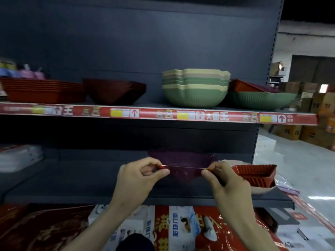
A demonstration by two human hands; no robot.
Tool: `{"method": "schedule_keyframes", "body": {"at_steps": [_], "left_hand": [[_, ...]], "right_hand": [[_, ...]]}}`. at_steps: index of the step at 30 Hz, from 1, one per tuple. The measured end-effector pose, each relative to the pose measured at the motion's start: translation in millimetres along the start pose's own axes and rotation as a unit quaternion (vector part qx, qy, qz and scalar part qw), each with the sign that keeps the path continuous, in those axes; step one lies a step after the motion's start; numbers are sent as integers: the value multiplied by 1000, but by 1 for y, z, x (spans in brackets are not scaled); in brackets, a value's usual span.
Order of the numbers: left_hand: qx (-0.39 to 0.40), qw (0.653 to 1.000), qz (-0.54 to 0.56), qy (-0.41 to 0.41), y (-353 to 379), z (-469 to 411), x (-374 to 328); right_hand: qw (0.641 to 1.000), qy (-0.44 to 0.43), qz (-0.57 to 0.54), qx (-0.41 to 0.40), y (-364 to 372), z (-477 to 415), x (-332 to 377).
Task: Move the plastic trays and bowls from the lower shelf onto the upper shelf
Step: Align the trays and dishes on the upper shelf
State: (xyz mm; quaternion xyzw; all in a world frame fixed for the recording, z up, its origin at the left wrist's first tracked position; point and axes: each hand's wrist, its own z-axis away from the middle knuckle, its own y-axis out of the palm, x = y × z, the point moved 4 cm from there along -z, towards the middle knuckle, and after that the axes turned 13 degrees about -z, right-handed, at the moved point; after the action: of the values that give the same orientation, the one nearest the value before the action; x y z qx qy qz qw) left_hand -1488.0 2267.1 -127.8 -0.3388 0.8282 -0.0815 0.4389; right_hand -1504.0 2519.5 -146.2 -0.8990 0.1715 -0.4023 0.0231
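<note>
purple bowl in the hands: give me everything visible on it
The purple bowl is dark, slightly translucent-looking plastic with an angular rim and sides tapering to a narrow base. It sits upright, level, at the lower shelf. The left hand pinches its near-left rim corner, the right hand the near-right. Whether its base touches the shelf can't be told. A red tray sits to its right, apart.

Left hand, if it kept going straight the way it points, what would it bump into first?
The left hand already pinches the purple bowl's rim, so that comes first. Beyond it probably the shelf's dark back panel, though depth is unclear.
</note>
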Motion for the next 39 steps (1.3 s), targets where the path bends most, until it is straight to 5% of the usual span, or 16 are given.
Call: {"method": "schedule_keyframes", "body": {"at_steps": [10, 21, 39], "left_hand": [[-11, 997, -82, -6, -104, 16, -43], [-82, 994, -18, 71, -166, 0, -81], [-183, 968, -101, 136, -242, -117, -47]], "right_hand": [[999, -38, -10, 26, 4, 2, 93], [991, -91, -95, 37, 14, -24, 161], [975, -189, -105, 53, 119, -144, 215]]}}
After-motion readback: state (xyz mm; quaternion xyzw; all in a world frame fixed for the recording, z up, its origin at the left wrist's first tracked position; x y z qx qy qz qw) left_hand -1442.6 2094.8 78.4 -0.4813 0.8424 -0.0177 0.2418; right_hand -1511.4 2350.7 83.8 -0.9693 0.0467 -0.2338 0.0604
